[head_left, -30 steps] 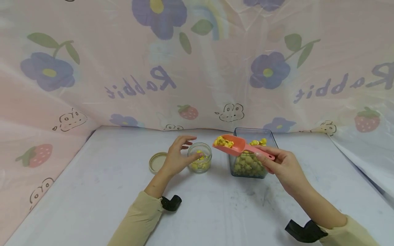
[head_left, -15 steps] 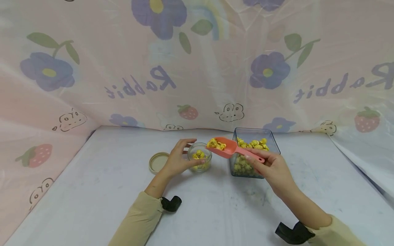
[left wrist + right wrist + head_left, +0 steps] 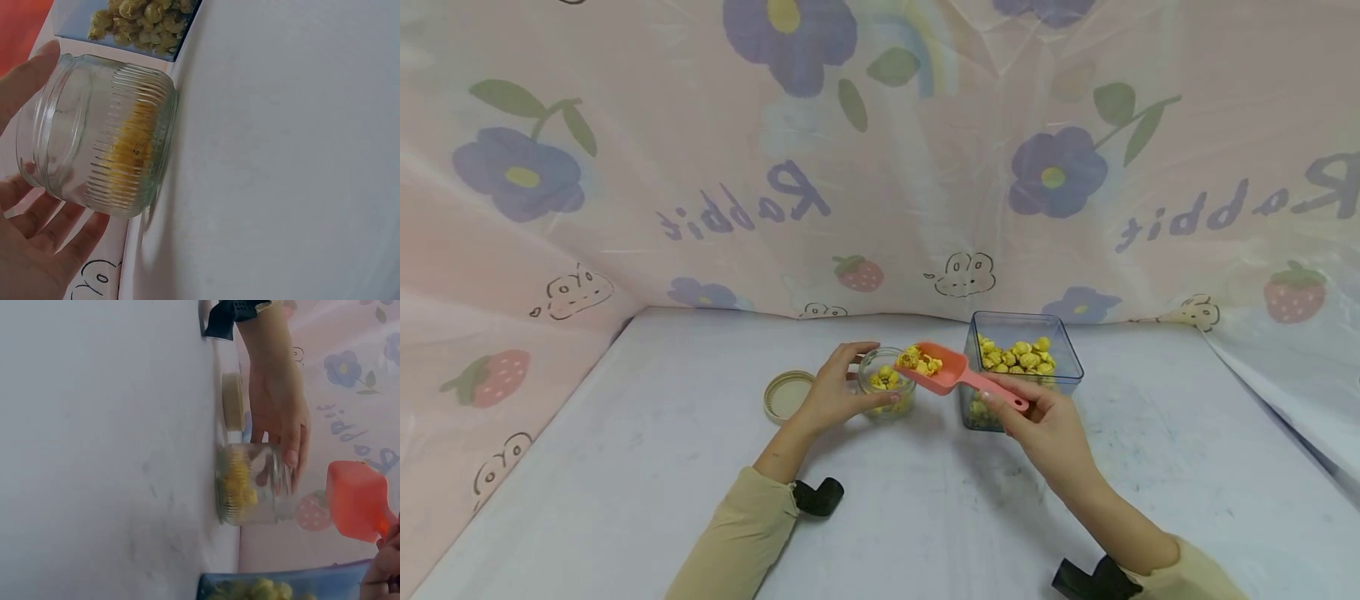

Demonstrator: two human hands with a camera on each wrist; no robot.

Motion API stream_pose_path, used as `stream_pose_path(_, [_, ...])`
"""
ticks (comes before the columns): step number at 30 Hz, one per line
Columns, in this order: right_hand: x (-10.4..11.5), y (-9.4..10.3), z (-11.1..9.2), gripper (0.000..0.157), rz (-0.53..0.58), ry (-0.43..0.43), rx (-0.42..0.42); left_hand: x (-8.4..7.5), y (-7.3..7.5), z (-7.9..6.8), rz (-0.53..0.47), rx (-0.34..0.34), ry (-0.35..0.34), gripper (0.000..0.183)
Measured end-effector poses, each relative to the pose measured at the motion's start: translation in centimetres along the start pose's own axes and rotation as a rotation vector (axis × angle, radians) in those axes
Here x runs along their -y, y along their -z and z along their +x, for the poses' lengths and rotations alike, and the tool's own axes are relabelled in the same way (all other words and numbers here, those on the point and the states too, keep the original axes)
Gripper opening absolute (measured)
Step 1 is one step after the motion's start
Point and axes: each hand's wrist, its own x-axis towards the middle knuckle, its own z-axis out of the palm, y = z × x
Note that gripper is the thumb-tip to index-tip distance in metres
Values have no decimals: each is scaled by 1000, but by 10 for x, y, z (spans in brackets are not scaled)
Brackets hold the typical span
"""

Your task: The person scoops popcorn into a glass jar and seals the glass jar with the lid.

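In the head view, mirrored "Rabbit" lettering (image 3: 735, 210) stands 2 times on the patterned backdrop (image 3: 917, 192).

"What's on the person's arms?"

"Plain beige cloth: the left sleeve (image 3: 733, 529) is creased along the forearm, and the right sleeve (image 3: 1187, 573) matches it in colour."

"And those dark pieces at the sleeve ends?"

"A left black attachment (image 3: 822, 497) and a right black attachment (image 3: 1097, 581), each bent like a pipe elbow. In the right wrist view, the left one carries a patch of small holes or dimples; I can't tell which."

"The hands?"

"Left hand (image 3: 838, 389) and right hand (image 3: 1047, 429) are both bare."
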Motion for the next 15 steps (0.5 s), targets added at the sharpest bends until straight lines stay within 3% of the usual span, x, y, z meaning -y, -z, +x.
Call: stream_pose_path(15, [-13, -16, -2, 32, -11, 5, -32, 0, -2, 0, -18, -14, 28, 75])
